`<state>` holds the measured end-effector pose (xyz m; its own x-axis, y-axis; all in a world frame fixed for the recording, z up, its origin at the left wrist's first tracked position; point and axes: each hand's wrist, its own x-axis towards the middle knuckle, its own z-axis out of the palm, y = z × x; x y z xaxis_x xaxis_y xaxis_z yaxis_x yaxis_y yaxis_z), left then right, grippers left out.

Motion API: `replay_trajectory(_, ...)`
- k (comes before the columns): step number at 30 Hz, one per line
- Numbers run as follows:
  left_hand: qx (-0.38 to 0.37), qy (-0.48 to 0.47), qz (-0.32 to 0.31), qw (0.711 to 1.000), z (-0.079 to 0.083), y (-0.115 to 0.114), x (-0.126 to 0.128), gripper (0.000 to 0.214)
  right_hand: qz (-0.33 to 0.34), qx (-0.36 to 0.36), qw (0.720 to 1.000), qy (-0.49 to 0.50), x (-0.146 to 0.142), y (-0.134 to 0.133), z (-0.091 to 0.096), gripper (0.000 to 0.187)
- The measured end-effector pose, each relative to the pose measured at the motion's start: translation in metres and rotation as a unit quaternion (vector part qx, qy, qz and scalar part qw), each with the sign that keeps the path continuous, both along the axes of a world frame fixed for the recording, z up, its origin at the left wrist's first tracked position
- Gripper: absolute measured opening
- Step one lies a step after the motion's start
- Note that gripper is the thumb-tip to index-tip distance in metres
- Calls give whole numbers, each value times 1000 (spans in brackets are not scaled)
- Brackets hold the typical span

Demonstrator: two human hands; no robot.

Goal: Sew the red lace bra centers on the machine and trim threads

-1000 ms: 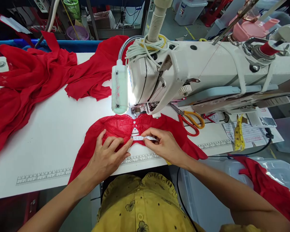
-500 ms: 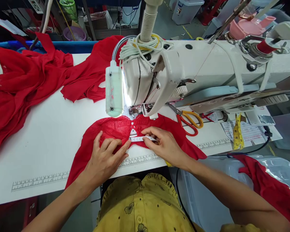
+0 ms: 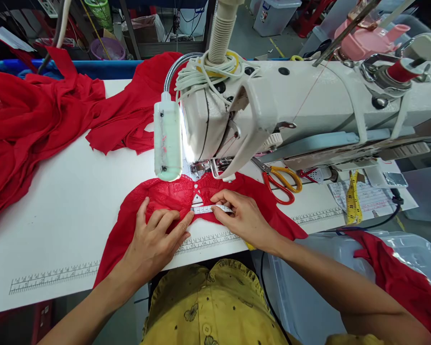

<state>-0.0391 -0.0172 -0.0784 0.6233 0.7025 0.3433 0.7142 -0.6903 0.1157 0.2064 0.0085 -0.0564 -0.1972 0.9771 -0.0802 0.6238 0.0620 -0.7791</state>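
A red lace garment (image 3: 129,230) lies spread on the white table in front of the sewing machine's presser foot. Across its middle, below a small crossed lacing, runs a short piece of white measuring tape (image 3: 202,210). My left hand (image 3: 160,235) rests flat on the lace with its fingers spread, the index fingertip touching the tape's left end. Thumb and index finger of my right hand (image 3: 242,215) pinch the tape near its right end. The part of the tape under the right hand is hidden.
The sewing machine (image 3: 215,120) and its lit lamp (image 3: 168,139) stand just beyond the garment. Scissors (image 3: 278,179) lie to the right, near a yellow tape measure (image 3: 353,199). More red fabric (image 3: 50,115) is heaped at left. A clear bin (image 3: 309,287) stands at lower right.
The camera view has shifted slightly. Both hands, the tape and the garment keep practically the same places relative to one another.
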Motion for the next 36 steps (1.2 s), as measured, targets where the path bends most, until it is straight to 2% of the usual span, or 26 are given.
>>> replay_trajectory(13, -1, 4, 2, 1000, 0, 0, 0, 40, 1, 6, 1000, -13, 0, -1, -5, 11)
replay_trajectory(20, -4, 4, 3, 1000, 1, 0, 0, 39, 25, 36, 999, -14, 1, -4, -5, 15)
replay_trajectory(28, -19, 15, 4, 1000, 1, -1, -2, 41, 43, 33, 999, -3, 1, -3, -2, 14)
replay_trajectory(32, -14, 9, 1, 1000, 2, 0, -1, 41, 71, 82, 993, -49, 3, -7, -4, 18)
replay_trajectory(36, -13, 7, 2, 1000, 2, 1, -1, 40, 93, 164, 967, -172, 6, -13, -8, 24)
